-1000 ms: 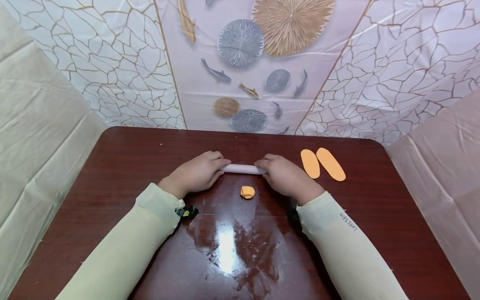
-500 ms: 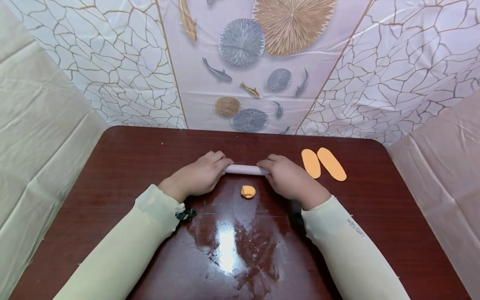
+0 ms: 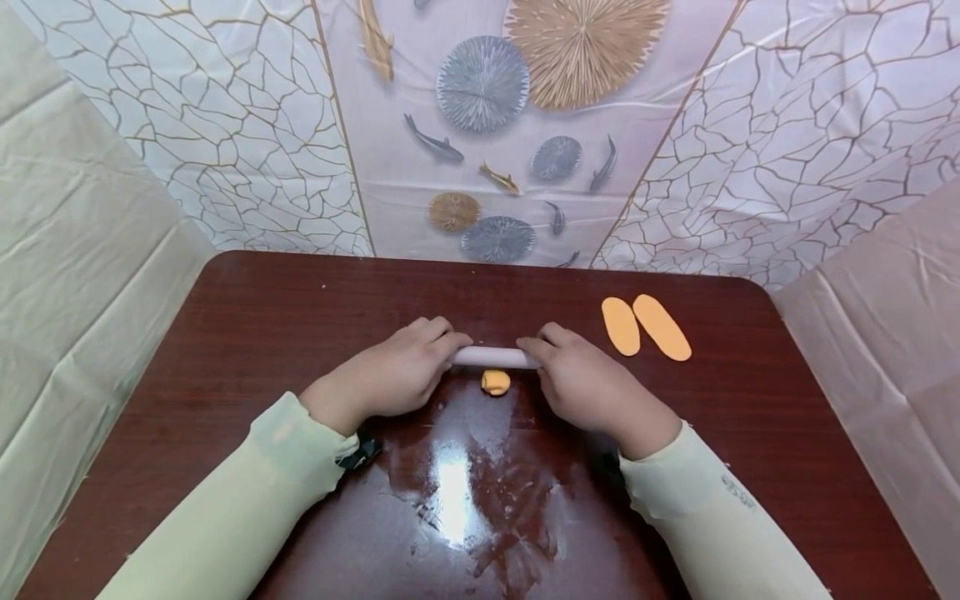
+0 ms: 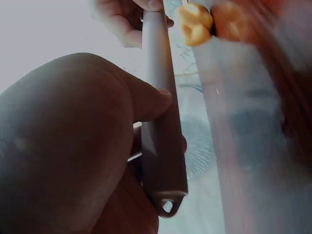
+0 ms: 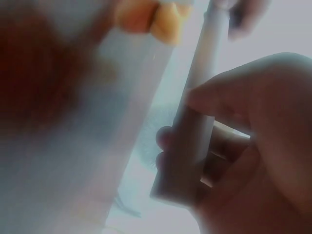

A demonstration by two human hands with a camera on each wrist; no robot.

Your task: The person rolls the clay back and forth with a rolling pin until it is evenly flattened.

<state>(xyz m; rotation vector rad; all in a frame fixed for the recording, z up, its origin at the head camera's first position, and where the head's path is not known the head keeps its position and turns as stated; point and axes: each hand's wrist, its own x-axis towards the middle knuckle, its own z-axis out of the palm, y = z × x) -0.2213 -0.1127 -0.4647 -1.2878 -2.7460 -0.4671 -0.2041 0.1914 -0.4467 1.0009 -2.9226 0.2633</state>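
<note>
A white rolling pin (image 3: 495,358) is held level between both hands, just beyond a small orange lump of clay (image 3: 495,383) on the table. My left hand (image 3: 397,367) grips one end, thumb along the near side; in the left wrist view that end of the rolling pin (image 4: 163,165) has a small loop with a hole. My right hand (image 3: 588,379) grips the other end, and the right wrist view shows its fingers curled round the rolling pin (image 5: 187,151). In the head view the pin's edge comes close to the clay; whether they touch I cannot tell.
Two flat orange ovals (image 3: 621,327) of clay lie side by side at the back right of the dark red-brown table (image 3: 262,308). Damp-looking smears and a light reflection mark the table's near middle. A patterned curtain (image 3: 487,167) hangs along the back edge.
Both hands have brought the rolling pin toward the person, from farther back on the table to just behind the orange lump. The lump and the flat ovals have stayed put.
</note>
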